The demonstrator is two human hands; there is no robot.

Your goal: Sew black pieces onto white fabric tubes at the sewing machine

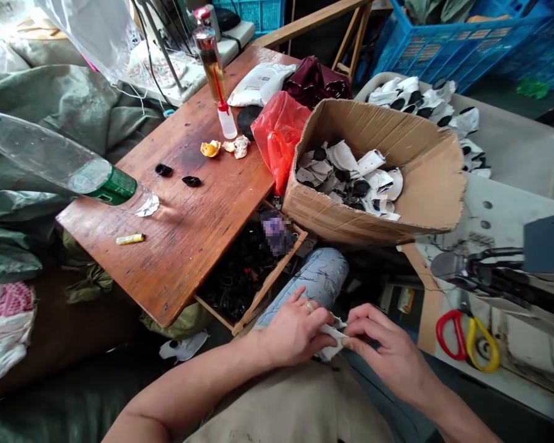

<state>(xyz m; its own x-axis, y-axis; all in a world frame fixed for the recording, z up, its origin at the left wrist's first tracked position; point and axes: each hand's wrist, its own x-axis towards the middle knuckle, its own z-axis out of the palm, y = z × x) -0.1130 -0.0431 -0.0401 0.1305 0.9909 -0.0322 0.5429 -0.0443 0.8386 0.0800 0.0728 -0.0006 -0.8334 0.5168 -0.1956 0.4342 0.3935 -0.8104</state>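
Above my lap, both hands pinch a small white fabric piece (331, 335). My left hand (299, 326), with a ring on one finger, grips its left side. On its right edge the thumb and fingertips of my right hand (380, 338) are closed. Much of the piece is hidden by my fingers. Beyond my hands stands a cardboard box (433, 166), holding several white fabric pieces (371, 163) with black parts. An open drawer (267, 280) full of small dark items lies in front of my left hand.
On the wooden table (166, 258) are a large plastic bottle (106, 181), a yellow tube (130, 239), two small black pieces (191, 181), orange peel (211, 147) and a red plastic bag (279, 132). Red and yellow-handled scissors (468, 341) lie at right beside a machine (484, 267).
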